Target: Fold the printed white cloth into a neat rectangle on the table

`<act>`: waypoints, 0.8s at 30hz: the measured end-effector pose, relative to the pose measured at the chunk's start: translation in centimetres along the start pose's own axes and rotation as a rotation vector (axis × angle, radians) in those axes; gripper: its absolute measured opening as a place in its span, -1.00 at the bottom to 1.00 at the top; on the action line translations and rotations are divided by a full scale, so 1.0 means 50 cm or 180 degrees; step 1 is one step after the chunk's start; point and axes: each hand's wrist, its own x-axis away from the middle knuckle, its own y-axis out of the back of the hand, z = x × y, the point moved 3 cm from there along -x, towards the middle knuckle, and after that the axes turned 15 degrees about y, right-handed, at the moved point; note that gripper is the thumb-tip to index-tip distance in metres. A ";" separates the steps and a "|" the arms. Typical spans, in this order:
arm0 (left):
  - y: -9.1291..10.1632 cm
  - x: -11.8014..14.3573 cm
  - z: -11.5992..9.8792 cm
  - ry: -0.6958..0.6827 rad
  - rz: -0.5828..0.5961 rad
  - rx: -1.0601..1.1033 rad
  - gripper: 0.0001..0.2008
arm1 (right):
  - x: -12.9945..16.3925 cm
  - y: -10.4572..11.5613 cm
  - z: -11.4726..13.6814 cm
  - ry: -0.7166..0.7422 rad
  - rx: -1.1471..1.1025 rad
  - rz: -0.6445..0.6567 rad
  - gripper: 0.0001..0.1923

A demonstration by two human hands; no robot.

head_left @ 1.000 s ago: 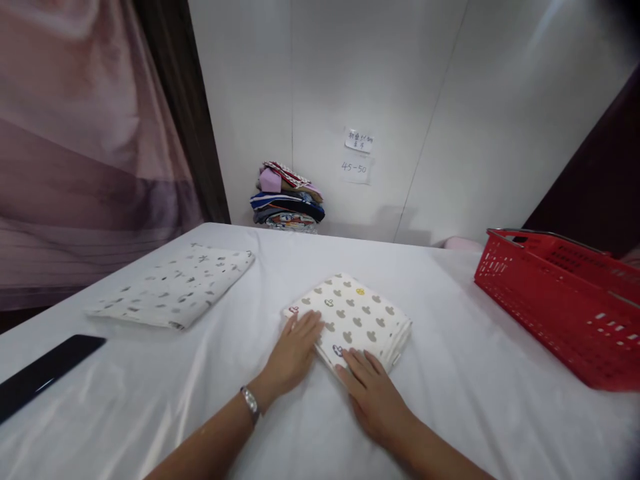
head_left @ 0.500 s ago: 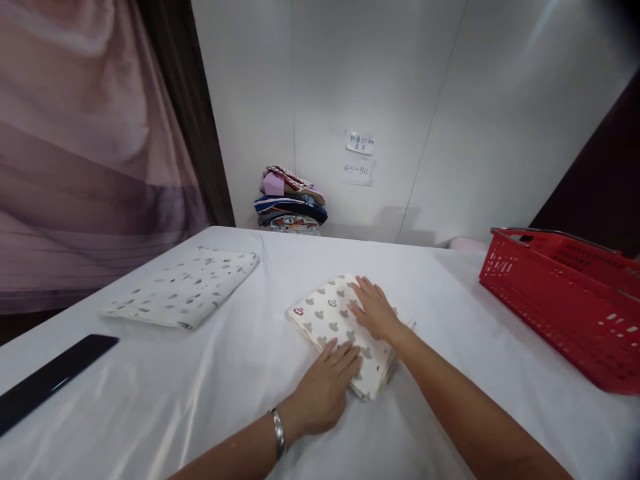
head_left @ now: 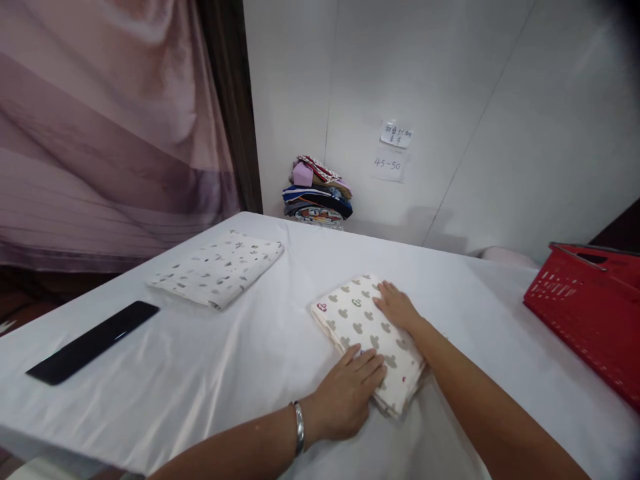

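Observation:
A folded cream cloth (head_left: 370, 327) printed with grey-beige mushroom shapes lies flat in front of me on the white-covered table. My left hand (head_left: 350, 390), with a silver bracelet at the wrist, rests open on its near left edge, fingers spread over the print. On the cloth's far right edge lies my right hand (head_left: 397, 305), fingers stretched out and pressed flat. Neither hand grips the fabric. Farther left is another folded white cloth (head_left: 220, 270) with small grey marks, untouched.
A flat black panel (head_left: 95, 340) lies on the left of the white table cover (head_left: 240, 373). At right stands a red plastic basket (head_left: 590, 320). Beyond the far edge rises a stack of folded fabrics (head_left: 320, 193) against the wall. A pink curtain (head_left: 110, 133) hangs at left.
The camera view has turned left, so everything appears shifted right. My right hand has slid to the mushroom cloth's far right edge, uncovering more print. My left hand still rests on the near side.

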 end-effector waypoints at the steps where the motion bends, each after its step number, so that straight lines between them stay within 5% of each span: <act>1: 0.001 0.001 0.001 -0.0002 0.0009 0.0013 -0.38 | -0.004 -0.007 -0.004 -0.0018 -0.0017 0.0045 -0.40; 7: -0.001 0.001 0.006 0.0007 0.0035 0.0082 -0.40 | -0.025 0.004 -0.012 -0.0048 -0.0284 0.0136 -0.40; 11: -0.001 -0.001 0.005 0.0030 0.0009 0.0114 -0.42 | -0.075 0.027 0.007 0.0086 -0.0085 -0.0156 -0.35; 18: 0.001 0.000 -0.001 -0.0015 -0.0077 0.0092 -0.46 | -0.135 -0.049 0.006 0.0373 -0.0074 0.0206 -0.33; 24: -0.007 -0.003 -0.003 0.0034 -0.0189 0.0022 -0.49 | -0.137 -0.057 -0.012 0.0400 -0.0024 0.0206 -0.33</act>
